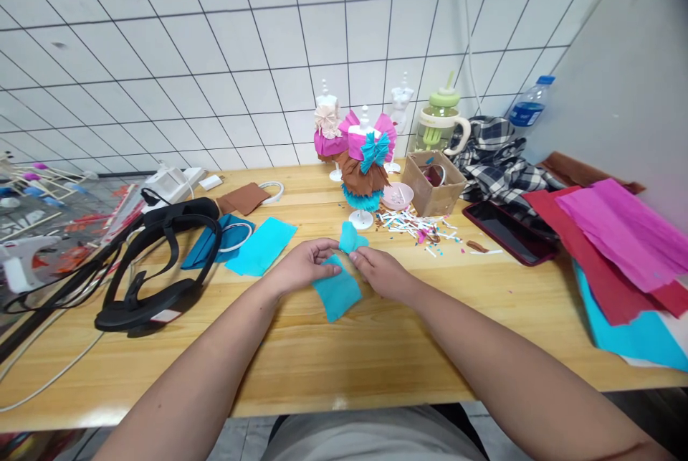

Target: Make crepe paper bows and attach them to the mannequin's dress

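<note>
My left hand (307, 262) pinches a turquoise crepe paper piece (338, 292) between thumb and fingers, and the sheet hangs down toward me above the table. My right hand (379, 271) has its thumb and fingers closed at the lower edge of a smaller, curled turquoise paper piece (352, 237). Whether the two pieces are joined is hidden by the fingertips. Just beyond my hands stands a small dress form (364, 167) on a white base, dressed in pink, brown and turquoise paper with a turquoise bow.
Flat turquoise sheets (263, 246) and a black headset strap (161, 267) lie to the left. Paper scraps (419, 224), a cardboard box (434, 181) and a phone (510, 231) are on the right. Coloured paper (628, 246) overhangs the right edge. Two more dress forms stand behind.
</note>
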`<state>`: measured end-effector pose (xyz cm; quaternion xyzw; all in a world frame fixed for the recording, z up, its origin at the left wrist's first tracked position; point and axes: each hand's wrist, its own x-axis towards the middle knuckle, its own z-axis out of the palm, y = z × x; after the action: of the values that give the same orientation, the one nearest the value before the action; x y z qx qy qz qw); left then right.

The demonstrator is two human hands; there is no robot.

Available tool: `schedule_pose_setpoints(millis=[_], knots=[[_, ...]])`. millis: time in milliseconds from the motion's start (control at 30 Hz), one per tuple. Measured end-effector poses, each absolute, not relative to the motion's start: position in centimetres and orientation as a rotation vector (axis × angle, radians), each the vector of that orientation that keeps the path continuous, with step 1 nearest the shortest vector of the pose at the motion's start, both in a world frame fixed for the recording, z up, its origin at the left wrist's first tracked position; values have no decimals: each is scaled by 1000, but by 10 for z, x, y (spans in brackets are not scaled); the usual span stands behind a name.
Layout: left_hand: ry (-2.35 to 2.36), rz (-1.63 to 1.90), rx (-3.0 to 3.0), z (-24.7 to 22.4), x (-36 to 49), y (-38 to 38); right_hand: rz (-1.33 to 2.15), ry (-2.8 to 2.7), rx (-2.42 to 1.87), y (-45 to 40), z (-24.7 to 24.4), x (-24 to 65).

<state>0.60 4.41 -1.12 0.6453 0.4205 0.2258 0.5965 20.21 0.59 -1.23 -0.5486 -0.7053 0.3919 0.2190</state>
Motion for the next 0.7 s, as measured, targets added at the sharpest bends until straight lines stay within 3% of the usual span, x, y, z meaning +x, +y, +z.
schedule_pose_setpoints(millis=[200,467,600,700], knots=[[1335,467,1802,-5,-17,53,1079,-2058,-1507,13,-12,214],[1687,823,1827,-2,-47,71,497,-2302,-1617,24,-14,235],[1871,739,1929,-1,-57,74,491,-2426,-1610,20,-16,231],[2237,630,2075,9,-78,74,734,-2423,-1361,18,-18,225]])
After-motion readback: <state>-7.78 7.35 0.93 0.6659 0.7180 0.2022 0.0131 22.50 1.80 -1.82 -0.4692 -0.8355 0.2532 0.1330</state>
